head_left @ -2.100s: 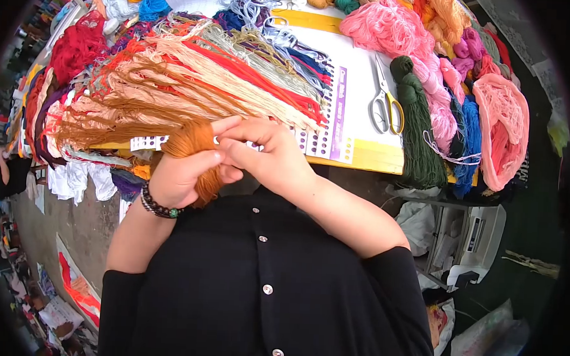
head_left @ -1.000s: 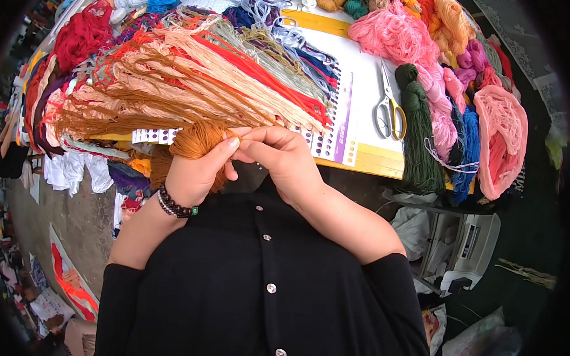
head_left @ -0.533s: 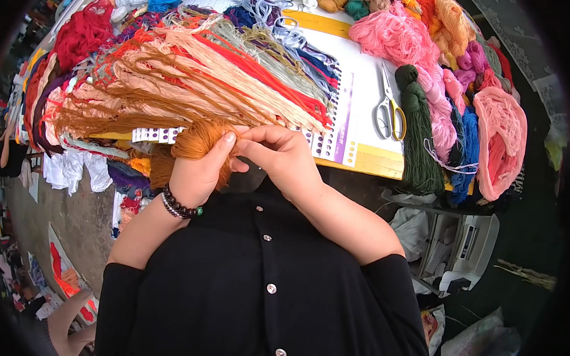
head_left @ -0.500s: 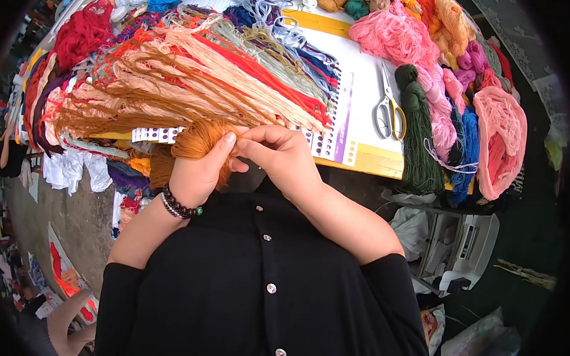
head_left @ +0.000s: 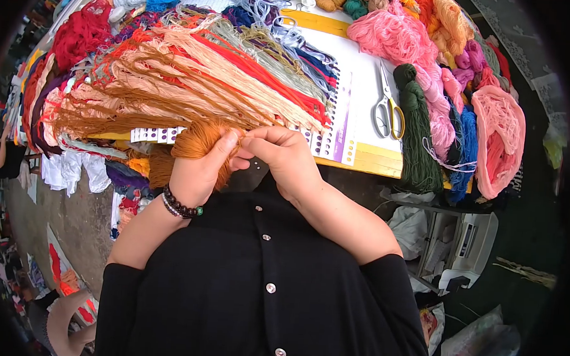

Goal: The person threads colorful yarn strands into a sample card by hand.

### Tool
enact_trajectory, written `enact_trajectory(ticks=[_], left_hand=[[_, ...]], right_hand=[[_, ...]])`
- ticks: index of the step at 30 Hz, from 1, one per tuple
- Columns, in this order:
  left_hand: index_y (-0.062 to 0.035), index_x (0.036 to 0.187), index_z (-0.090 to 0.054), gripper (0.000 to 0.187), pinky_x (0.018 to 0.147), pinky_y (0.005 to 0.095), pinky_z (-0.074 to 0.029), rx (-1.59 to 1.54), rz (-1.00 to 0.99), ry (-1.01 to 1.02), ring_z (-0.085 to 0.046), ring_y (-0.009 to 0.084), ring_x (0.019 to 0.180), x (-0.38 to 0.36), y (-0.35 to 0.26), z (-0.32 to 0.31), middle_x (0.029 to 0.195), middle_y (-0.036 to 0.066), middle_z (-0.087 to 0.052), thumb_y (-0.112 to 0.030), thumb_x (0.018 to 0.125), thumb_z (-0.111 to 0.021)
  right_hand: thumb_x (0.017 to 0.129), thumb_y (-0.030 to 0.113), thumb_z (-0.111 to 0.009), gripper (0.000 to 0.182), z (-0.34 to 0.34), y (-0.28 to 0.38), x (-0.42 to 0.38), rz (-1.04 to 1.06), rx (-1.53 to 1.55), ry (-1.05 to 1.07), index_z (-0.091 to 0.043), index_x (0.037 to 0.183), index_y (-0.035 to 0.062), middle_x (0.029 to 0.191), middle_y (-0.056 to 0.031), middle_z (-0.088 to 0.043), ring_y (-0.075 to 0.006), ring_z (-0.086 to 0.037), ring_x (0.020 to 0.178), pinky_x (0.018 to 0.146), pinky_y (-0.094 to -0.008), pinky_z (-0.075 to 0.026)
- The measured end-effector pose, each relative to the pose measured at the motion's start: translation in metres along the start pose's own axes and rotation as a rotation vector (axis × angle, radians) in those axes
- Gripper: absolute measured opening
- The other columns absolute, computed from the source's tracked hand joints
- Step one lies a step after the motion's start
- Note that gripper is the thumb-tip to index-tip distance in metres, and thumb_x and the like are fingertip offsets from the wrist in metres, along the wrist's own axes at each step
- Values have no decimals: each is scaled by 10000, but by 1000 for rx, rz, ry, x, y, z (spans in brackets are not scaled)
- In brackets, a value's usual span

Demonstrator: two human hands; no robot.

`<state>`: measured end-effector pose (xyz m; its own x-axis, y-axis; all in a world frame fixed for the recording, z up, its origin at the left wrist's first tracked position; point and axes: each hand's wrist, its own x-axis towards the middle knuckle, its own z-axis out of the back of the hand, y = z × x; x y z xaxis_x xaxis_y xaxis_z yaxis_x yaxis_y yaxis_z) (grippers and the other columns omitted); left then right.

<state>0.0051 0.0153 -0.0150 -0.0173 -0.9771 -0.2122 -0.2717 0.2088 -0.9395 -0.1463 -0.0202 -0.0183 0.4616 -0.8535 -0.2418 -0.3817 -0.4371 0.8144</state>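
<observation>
A thick skein of orange-brown thread [head_left: 198, 138] is gripped in my left hand [head_left: 203, 168], which wears dark bead bracelets on its wrist. My right hand [head_left: 278, 153] is pinched close beside it, its fingertips meeting those of the left at the skein's right end. Whatever thread lies between the fingertips is too small to make out. Behind both hands, long peach, red and brown threads [head_left: 194, 78] fan out over a punched card [head_left: 153, 135] at the table's front edge.
Scissors [head_left: 388, 109] with yellow and grey handles lie on the white board. To their right are a dark green skein [head_left: 417, 139], a blue skein [head_left: 465, 154] and pink skeins [head_left: 500, 139]. A grey-white machine [head_left: 466, 249] stands below the table at the right.
My right fingers have shifted slightly at the skein's end, and the fingertips are closer together. My left hand keeps its hold on the skein.
</observation>
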Motion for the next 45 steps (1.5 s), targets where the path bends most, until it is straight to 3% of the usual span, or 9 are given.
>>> enact_trajectory(ticks=[12, 14, 17, 20, 23, 29, 34, 38, 45], left_hand=[[-68, 1001, -552, 219, 923, 411, -452, -425, -52, 195, -607, 230, 958, -6, -21, 49, 1038, 142, -629, -260, 951, -459], [-47, 997, -564, 214, 771, 341, -485, -285, -289, 45, -541, 138, 713, -13, -36, 116, 1031, 65, -616, -229, 948, -464], [4, 968, -558, 166, 532, 217, -391, -878, -235, -19, -443, 64, 556, -35, -72, 238, 931, 47, -616, -129, 949, -459], [7, 929, -535, 199, 470, 193, -336, -672, -337, -62, -398, 45, 485, -69, -77, 341, 938, 62, -652, -156, 966, -427], [-11, 1098, -538, 248, 445, 172, -324, -478, -324, -335, -378, 23, 462, -75, -89, 267, 903, 38, -659, -180, 975, -405], [-11, 1305, -403, 423, 409, 150, -292, -397, 303, 219, -342, -10, 464, 1, -25, 47, 1023, 33, -634, -118, 904, -482], [-39, 1130, -586, 273, 512, 204, -406, -10, 494, 208, -547, 66, 693, 43, 13, -58, 1076, 27, -622, -182, 906, -523], [-67, 1154, -571, 306, 603, 215, -467, 148, 592, 100, -581, 92, 890, 75, 33, -64, 1087, 30, -617, -232, 901, -528], [-52, 945, -542, 79, 666, 250, -475, -148, 471, 95, -602, 178, 859, 87, 63, -73, 912, 71, -593, -83, 873, -534]], right_hand=[[854, 154, -519, 134, 32, 31, -11, 100, 291, 233, -575, 892, 39, 1120, -146, -609, -222, -569, 971, 956, -360, -378], [872, 151, -477, 108, 58, 60, -35, 160, 648, 463, -528, 904, 62, 677, -24, -493, -203, -510, 716, 932, -397, -411], [889, 173, -496, 140, 125, 117, -80, 376, 227, 52, -517, 923, 38, 613, 39, -345, -88, -334, 540, 488, -238, -261], [864, 172, -578, 167, 220, 163, -107, 568, -572, -890, -610, 848, 9, 622, 19, -472, -50, -378, 533, 476, -211, -276], [851, 165, -607, 186, 216, 179, -124, 631, -1641, -1566, -654, 904, -8, 748, -23, -630, -89, -545, 638, 590, -227, -425], [774, 177, -653, 177, 150, 68, -27, 355, -1210, -422, -694, 828, 13, 704, -135, -661, -195, -643, 631, 617, -310, -489], [797, 227, -566, 244, 138, 11, 11, -10, -1065, -216, -682, 714, 29, 635, -123, -635, -247, -620, 570, 620, -347, -494], [868, 199, -537, 261, 143, 6, 20, -142, -981, -157, -658, 791, -19, 626, -43, -625, -96, -557, 505, 521, -252, -466], [860, 196, -533, 252, 139, 16, 21, -244, -904, -180, -652, 781, -12, 611, -37, -610, -93, -552, 509, 517, -245, -463]])
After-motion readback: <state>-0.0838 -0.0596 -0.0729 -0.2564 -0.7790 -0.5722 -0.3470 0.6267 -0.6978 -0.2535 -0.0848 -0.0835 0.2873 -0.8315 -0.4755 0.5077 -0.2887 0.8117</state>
